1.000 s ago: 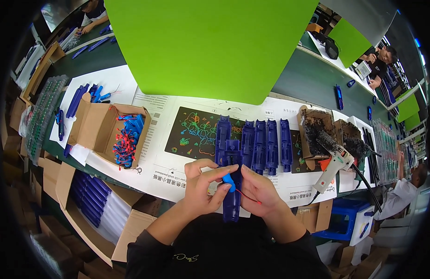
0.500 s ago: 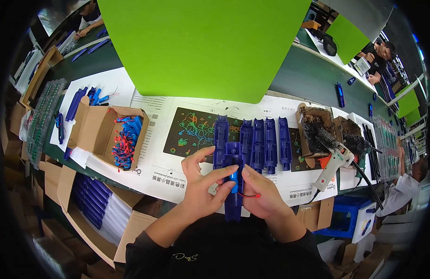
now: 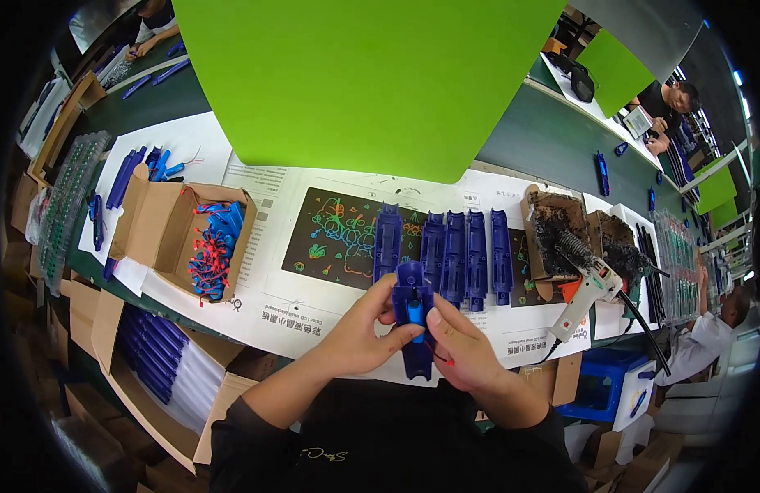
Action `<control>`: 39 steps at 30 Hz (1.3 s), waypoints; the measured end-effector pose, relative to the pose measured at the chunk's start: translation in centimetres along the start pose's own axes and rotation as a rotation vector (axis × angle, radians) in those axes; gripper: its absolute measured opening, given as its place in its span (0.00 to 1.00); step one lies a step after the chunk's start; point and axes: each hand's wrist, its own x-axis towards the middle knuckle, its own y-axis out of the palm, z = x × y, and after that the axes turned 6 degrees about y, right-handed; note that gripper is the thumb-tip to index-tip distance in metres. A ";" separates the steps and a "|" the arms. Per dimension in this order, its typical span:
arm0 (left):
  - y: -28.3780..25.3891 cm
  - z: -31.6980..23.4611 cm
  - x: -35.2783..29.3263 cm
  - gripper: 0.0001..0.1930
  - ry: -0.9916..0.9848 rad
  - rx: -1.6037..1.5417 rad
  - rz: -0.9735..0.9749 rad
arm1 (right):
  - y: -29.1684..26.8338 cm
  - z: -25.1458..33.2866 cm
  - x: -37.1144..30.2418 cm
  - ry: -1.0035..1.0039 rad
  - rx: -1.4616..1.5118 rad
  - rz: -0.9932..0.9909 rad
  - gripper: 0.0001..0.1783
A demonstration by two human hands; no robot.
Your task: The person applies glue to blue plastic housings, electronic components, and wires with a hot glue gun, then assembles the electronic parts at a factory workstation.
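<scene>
A dark blue plastic half shell is held upright between my two hands, close to my chest. In its hollow lies a bright blue cylindrical battery, its red wire trailing out on the right side. My left hand is closed round the shell's left side, thumb against the battery's lower end. On the other side, my right hand grips the shell, its thumb along the edge. Just beyond stand several similar half shells, with one more shell apart to their left.
An open carton of wired blue batteries stands on the left. Right of the shells are a glue gun and a glue-stained box. A green panel rises ahead. Below left, a large carton holds more shells. Co-workers sit farther off.
My left fingers have come down from above the battery to the shell's side, leaving the thumb on the battery. The shell has tilted a little, and the wire hangs lower beside my right hand.
</scene>
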 end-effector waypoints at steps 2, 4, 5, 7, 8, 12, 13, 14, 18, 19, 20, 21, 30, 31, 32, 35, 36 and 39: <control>0.5 -0.1 1.4 0.30 0.138 0.099 -0.096 | -1.0 0.9 0.9 -0.025 -0.004 -0.012 0.24; -0.2 0.3 2.6 0.23 0.272 0.113 -0.303 | -2.5 3.5 2.5 -0.083 0.047 -0.102 0.21; -1.0 1.2 2.6 0.23 0.271 0.109 -0.303 | -3.8 6.3 4.2 -0.174 0.018 -0.132 0.21; -3.4 3.0 1.6 0.20 0.327 0.307 -0.515 | -8.9 11.8 7.9 -0.234 0.074 -0.396 0.17; -3.6 4.1 1.6 0.16 0.275 0.362 -0.558 | -12.3 14.7 9.8 -0.334 -0.156 -0.521 0.16; -2.9 4.9 3.2 0.12 0.149 0.485 -0.541 | -27.2 21.1 14.7 -0.171 -0.053 -0.778 0.13; -3.1 4.9 3.5 0.12 0.169 0.484 -0.541 | -29.2 22.0 15.3 -0.112 -0.012 -0.785 0.12; -3.3 4.8 3.4 0.12 0.163 0.552 -0.537 | -28.4 21.8 17.3 -0.119 -0.016 -0.765 0.12; -3.2 4.5 2.5 0.12 0.116 0.591 -0.557 | -26.3 20.9 18.9 -0.158 -0.497 -0.971 0.18; -3.2 4.5 2.4 0.12 0.105 0.584 -0.569 | -26.4 21.6 18.5 -0.082 -0.883 -0.905 0.23; -2.9 4.5 2.6 0.12 0.110 0.574 -0.541 | -28.1 21.7 17.7 -0.081 -0.875 -0.934 0.23; -2.5 4.5 3.3 0.12 0.144 0.590 -0.495 | -31.0 22.0 16.7 -0.110 -1.202 -0.892 0.26; -3.0 5.6 3.7 0.13 0.333 0.689 -0.590 | -16.8 19.4 15.6 0.048 -1.629 -0.607 0.31; -2.4 1.8 3.7 0.18 0.640 0.946 -0.669 | -16.8 17.7 15.4 0.404 -1.498 -0.644 0.31; -3.5 1.1 2.6 0.26 0.876 1.078 -0.674 | -16.4 17.5 15.5 0.410 -1.491 -0.646 0.31; -4.9 -3.1 7.9 0.25 1.279 2.142 0.017 | -16.7 16.3 17.2 0.047 -1.493 -0.778 0.29; -3.9 -6.2 7.8 0.25 1.257 2.153 0.013 | -18.5 17.1 17.6 0.049 -1.490 -0.743 0.30; -5.4 -13.2 14.0 0.33 1.241 1.536 -0.848 | -27.3 17.5 17.5 -0.208 -1.508 -0.753 0.31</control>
